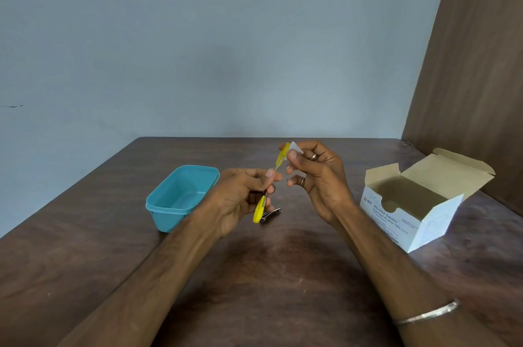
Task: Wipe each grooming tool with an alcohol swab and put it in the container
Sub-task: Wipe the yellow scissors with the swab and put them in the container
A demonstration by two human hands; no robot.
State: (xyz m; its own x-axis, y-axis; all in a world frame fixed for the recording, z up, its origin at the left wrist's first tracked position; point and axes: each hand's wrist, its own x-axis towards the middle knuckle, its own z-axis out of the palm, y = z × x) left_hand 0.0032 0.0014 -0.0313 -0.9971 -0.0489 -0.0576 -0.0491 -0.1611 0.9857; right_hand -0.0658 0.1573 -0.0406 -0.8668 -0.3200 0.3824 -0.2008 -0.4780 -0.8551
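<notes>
Above the middle of a dark wooden table [283, 276], the left hand [240, 199] pinches a yellow-ended grooming tool [268, 185] at its middle. The right hand [317, 174] pinches a white swab [294, 147] against its upper end. A teal container [181, 196] sits left, nail clippers [270, 216] beneath the hands, and an open swab box [418, 205] near the right edge.

Plain indoor room, kind unclear. Dark wood-grain table [283, 276] pushed against bare grey-blue painted wall [198, 49]; brown wood-grain panel [475, 78] at right. No furnishings that mark home, office or lab.
</notes>
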